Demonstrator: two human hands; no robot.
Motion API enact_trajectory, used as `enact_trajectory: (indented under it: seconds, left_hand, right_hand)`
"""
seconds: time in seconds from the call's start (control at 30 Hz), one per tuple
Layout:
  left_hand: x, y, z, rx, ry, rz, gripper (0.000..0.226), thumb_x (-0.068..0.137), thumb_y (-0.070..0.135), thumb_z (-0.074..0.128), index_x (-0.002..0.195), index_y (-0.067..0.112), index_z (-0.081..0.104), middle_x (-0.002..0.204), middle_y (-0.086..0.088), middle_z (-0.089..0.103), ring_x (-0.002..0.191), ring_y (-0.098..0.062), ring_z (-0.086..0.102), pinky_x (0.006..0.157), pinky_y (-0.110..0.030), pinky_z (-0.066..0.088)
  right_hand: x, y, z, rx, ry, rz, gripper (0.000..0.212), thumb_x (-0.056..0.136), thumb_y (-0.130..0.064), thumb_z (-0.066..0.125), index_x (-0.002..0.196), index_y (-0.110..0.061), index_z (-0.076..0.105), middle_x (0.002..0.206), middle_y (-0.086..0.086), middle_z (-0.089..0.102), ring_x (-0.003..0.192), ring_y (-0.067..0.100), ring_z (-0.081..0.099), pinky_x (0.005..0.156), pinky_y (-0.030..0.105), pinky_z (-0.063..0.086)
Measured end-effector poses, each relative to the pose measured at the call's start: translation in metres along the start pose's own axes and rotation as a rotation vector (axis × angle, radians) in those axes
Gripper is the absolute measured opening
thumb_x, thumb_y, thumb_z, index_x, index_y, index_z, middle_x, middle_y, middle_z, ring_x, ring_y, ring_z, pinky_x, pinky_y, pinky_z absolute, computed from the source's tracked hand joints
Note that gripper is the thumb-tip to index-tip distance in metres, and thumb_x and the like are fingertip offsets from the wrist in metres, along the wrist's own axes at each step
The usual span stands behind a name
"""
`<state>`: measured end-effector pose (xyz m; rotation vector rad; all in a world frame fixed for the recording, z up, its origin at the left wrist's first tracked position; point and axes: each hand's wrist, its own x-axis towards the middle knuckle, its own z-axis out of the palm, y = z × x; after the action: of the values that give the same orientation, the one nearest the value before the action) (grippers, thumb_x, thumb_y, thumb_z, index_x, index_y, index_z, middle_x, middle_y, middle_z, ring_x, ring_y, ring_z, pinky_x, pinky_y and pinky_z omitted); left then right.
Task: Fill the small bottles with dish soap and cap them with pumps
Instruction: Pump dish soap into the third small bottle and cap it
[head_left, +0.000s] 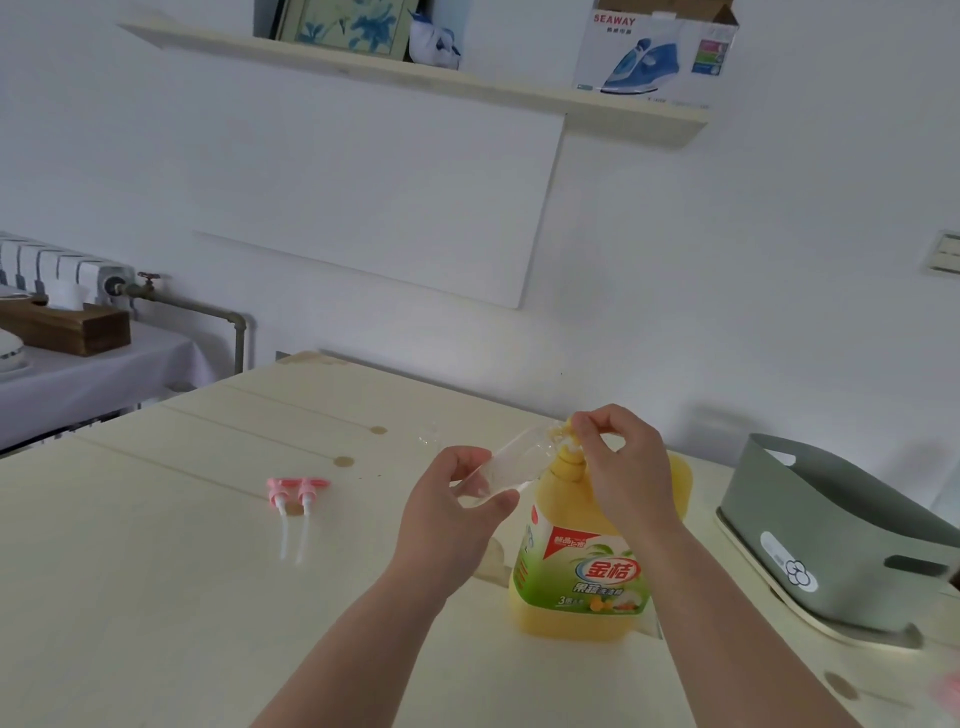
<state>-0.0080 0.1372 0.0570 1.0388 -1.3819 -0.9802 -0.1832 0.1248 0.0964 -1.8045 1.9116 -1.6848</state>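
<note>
My left hand grips the tilted small bottle while my right hand pinches the pump head of the soap jug; if the bottle's mouth drifts, soap spills.

TEXT "SEAWAY", red print: steam-iron box, right end of wall shelf | TEXT "金桔", red characters on blue oval: front label of dish soap jug, right half of tabletop | NUMERAL "3": same label, lower left | remaining small print: not legible

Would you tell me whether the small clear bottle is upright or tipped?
Tipped: the left hand holds the small bottle slanted, its mouth raised to the pump on the yellow jug.
</note>
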Motion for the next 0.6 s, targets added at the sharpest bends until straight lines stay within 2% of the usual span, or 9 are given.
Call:
enact_trajectory:
  seconds: [0.13,0.3,0.43,0.6]
  left_hand:
    - [-0.0006,0.0015,-0.0012,-0.001,0.006,0.013,0.027,0.077,0.017,0.074,0.094,0.032,0.059,0.091,0.015,0.064,0.092,-0.005,0.060,0.075,-0.022,0.046]
    - [0.0011,0.0036,-0.0016,0.001,0.005,0.013,0.027,0.077,0.020,0.075,0.095,0.033,0.059,0.090,0.009,0.064,0.093,-0.004,0.060,0.080,-0.030,0.051]
    - [0.0024,0.0040,0.0003,-0.006,0.006,0.018,0.028,0.078,0.020,0.075,0.095,0.033,0.058,0.090,0.006,0.065,0.096,-0.003,0.059,0.081,-0.029,0.050]
    - [0.0005,0.0009,0.0021,0.007,0.008,0.008,0.026,0.078,0.020,0.074,0.096,0.032,0.059,0.093,0.010,0.064,0.095,-0.004,0.059,0.070,-0.020,0.044]
  right_hand:
    - [0.0004,-0.0022,-0.0008,-0.006,0.006,-0.006,0.016,0.093,-0.035,0.058,0.084,-0.025,0.066,0.088,-0.016,0.065,0.090,0.000,0.055,0.078,0.024,0.038]
    - [0.0068,-0.0065,-0.0051,-0.024,0.000,-0.012,0.014,0.093,-0.035,0.058,0.087,-0.027,0.067,0.091,-0.015,0.066,0.095,0.006,0.058,0.082,0.028,0.044]
    - [0.0086,-0.0076,-0.0071,-0.051,-0.010,-0.008,0.015,0.093,-0.036,0.058,0.086,-0.027,0.067,0.091,-0.015,0.066,0.094,0.006,0.057,0.081,0.028,0.042]
    - [0.0001,-0.0003,-0.0005,0.006,0.012,0.010,0.016,0.092,-0.036,0.059,0.086,-0.023,0.067,0.091,-0.012,0.067,0.095,0.007,0.058,0.082,0.025,0.041]
